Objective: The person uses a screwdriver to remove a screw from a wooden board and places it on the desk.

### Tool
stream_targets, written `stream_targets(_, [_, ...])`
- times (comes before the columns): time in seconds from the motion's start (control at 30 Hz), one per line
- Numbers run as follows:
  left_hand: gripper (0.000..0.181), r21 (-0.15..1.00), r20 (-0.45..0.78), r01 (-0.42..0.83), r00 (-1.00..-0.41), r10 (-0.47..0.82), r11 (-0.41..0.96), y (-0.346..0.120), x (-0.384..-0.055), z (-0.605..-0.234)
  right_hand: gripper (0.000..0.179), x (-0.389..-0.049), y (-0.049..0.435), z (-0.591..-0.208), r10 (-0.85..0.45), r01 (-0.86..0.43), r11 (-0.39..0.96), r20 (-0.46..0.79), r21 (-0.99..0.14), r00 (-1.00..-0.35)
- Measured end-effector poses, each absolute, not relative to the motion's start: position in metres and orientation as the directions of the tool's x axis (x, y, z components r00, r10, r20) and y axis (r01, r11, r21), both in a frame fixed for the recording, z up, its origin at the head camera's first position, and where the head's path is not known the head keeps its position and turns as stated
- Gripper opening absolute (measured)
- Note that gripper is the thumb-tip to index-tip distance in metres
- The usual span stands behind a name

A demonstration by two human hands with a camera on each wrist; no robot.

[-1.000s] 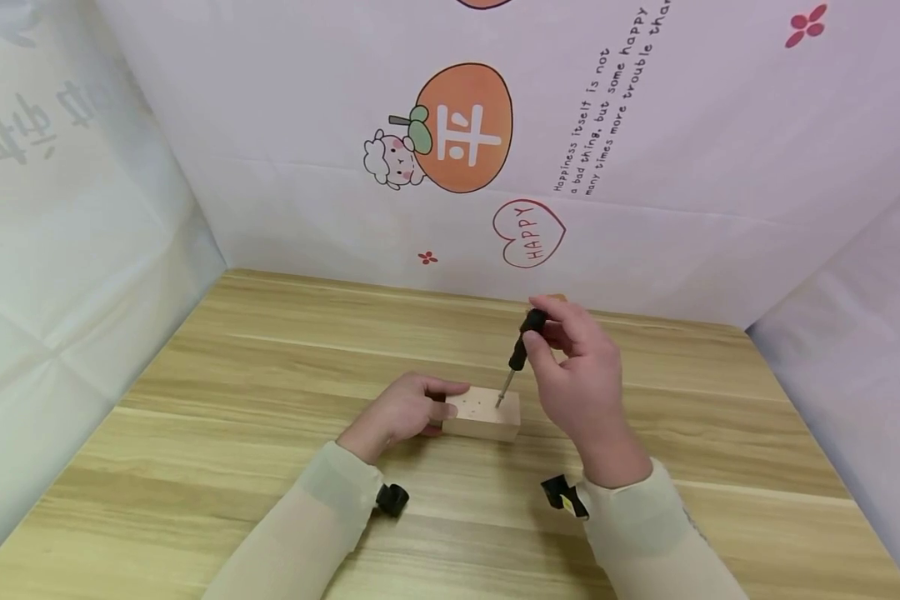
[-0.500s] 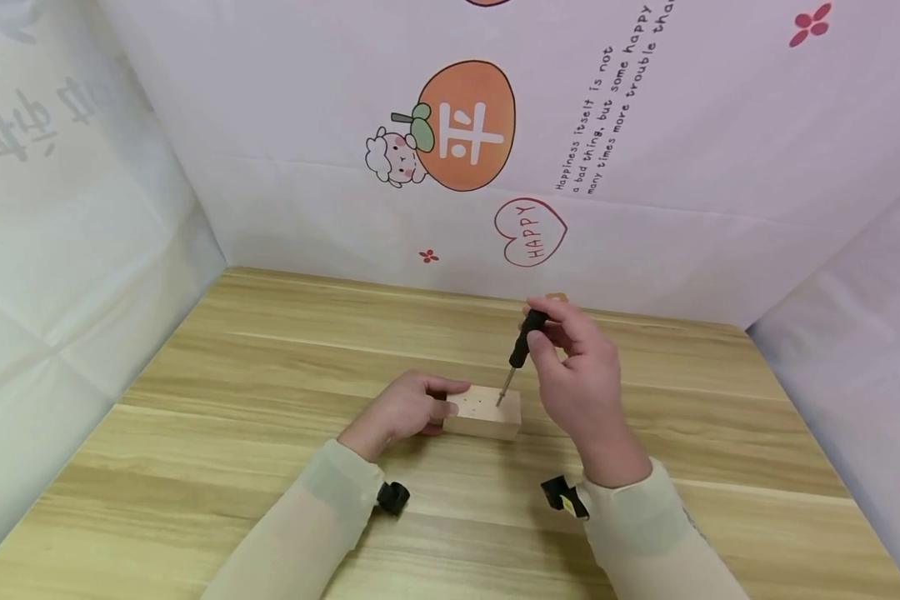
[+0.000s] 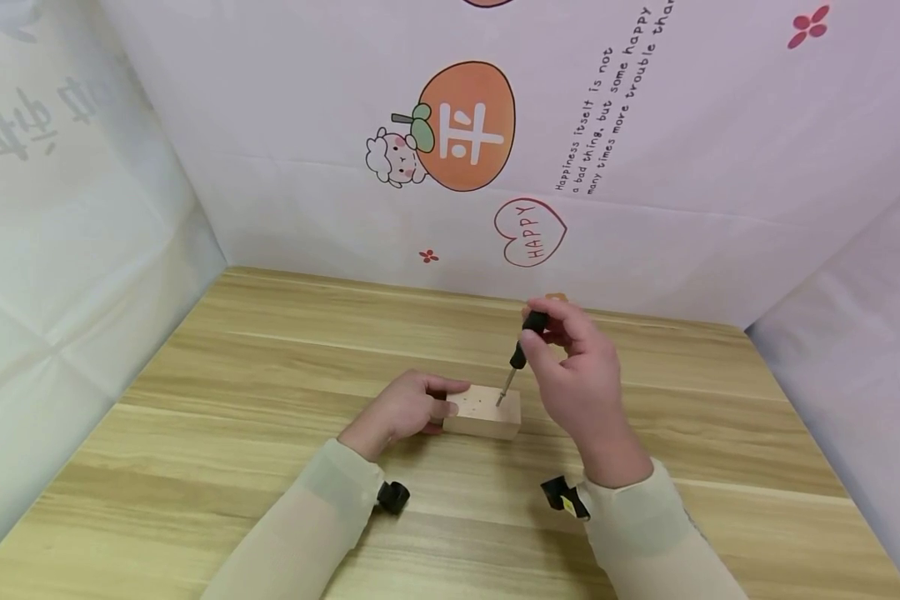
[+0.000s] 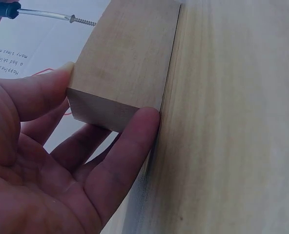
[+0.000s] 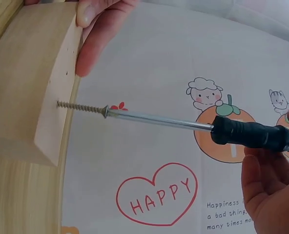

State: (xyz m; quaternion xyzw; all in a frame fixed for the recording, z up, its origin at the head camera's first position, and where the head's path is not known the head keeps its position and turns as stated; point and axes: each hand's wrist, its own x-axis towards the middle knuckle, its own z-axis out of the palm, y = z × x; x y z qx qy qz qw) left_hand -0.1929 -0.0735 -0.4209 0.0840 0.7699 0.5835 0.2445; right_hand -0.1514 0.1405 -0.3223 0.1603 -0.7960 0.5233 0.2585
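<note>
A pale wooden block with several small holes in its top lies on the wooden table. My left hand grips the block's left end, thumb on the top edge and fingers around the sides. A screw stands in the block's top near its right end, most of its thread still exposed. The tip of a screwdriver sits on the screw head. My right hand holds the screwdriver's black handle between thumb and fingers, the shaft leaning slightly.
The wooden table reaches back to a white printed cloth with cartoon fruit and lettering. White cloth walls also stand at the left and right. A black wrist mount sits at the left cuff, another black mount at the right.
The right fingers and thumb have shifted slightly around the screwdriver handle. The block, the left hand and the screw's place look the same.
</note>
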Motion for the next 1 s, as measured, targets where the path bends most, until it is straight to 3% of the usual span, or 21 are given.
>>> stream_targets(0.23, [0.035,0.940,-0.280,-0.159,-0.865,0.416,0.301,-0.0728,-0.1927,-0.4203,0.028,-0.1506,0.1399,-0.3201,0.044,-0.487,0.406,0.548,-0.774,-0.835])
stream_targets(0.43, [0.036,0.940,-0.278,-0.156,-0.866,0.416,0.304,-0.0730,-0.1928,-0.4200,0.031,-0.1507,0.1397,-0.3212,0.016,-0.529,0.330,0.565,-0.782,-0.825])
stream_targets(0.63, [0.036,0.939,-0.277,-0.153,-0.866,0.417,0.307,-0.0728,-0.1926,-0.4200,0.027,-0.1504,0.1386,-0.3208,0.036,-0.518,0.388,0.574,-0.762,-0.818])
stream_targets(1.0, [0.035,0.940,-0.278,-0.157,-0.867,0.413,0.304,-0.0721,-0.1937,-0.4229,0.028,-0.1514,0.1392,-0.3221,0.009,-0.551,0.340,0.588,-0.762,-0.809])
